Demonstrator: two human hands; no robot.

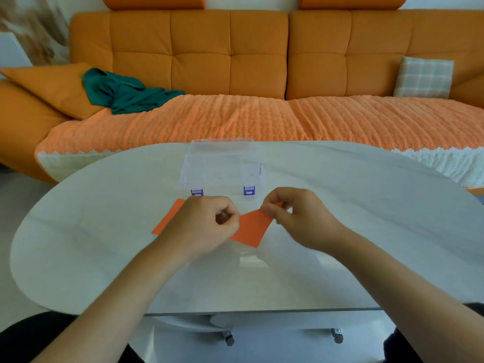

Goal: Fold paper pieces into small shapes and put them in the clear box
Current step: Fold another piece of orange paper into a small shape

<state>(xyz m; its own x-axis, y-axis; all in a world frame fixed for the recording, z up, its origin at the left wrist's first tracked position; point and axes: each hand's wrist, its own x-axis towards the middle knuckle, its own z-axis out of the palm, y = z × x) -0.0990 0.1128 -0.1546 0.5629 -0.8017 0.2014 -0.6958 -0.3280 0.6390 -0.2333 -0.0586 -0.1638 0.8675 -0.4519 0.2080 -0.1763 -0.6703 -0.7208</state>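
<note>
An orange paper piece (252, 227) hangs just above the white table (366, 218), held between both hands. My left hand (207, 226) pinches its left edge with curled fingers. My right hand (298, 213) pinches its upper right corner. A second orange paper piece (169, 217) lies flat on the table, partly hidden under my left hand. The clear box (222, 163) with two purple latches stands open just beyond my hands, and it looks empty.
An orange sofa (235, 61) runs along the far side of the table, with a green cloth (123, 93) and a checked cushion (424, 77) on it. The table's near edge lies close to my lap.
</note>
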